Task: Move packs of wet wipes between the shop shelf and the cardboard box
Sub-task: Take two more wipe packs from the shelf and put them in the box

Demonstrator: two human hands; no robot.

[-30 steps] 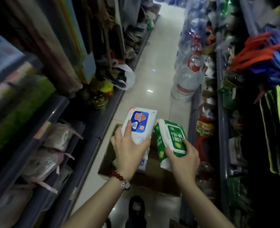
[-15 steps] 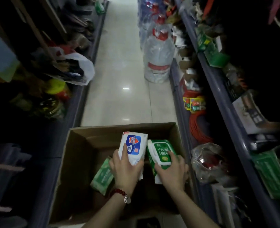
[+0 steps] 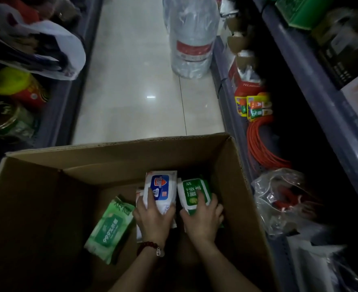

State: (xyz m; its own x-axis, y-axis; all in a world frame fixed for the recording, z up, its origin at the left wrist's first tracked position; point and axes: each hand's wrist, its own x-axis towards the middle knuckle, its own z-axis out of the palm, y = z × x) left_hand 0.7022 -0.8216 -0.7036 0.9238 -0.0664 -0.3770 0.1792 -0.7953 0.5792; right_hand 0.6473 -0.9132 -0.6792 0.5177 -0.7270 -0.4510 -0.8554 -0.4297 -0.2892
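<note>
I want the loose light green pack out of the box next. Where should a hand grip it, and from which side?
Probably across its short width at the middle, coming straight down from above. The light green pack lies nearly flat in the cardboard box, label up, with both long edges exposed; the left hand sits close to its right side.

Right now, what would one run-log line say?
left hand: grips white blue-labelled wipes pack | right hand: grips green wipes pack | both inside brown cardboard box

Both hands went down from above the cardboard box (image 3: 119, 159) into it: the left hand (image 3: 153, 216) carried the white-and-blue pack (image 3: 160, 190), the right hand (image 3: 202, 218) the green pack (image 3: 193, 193), toward its right wall.
</note>
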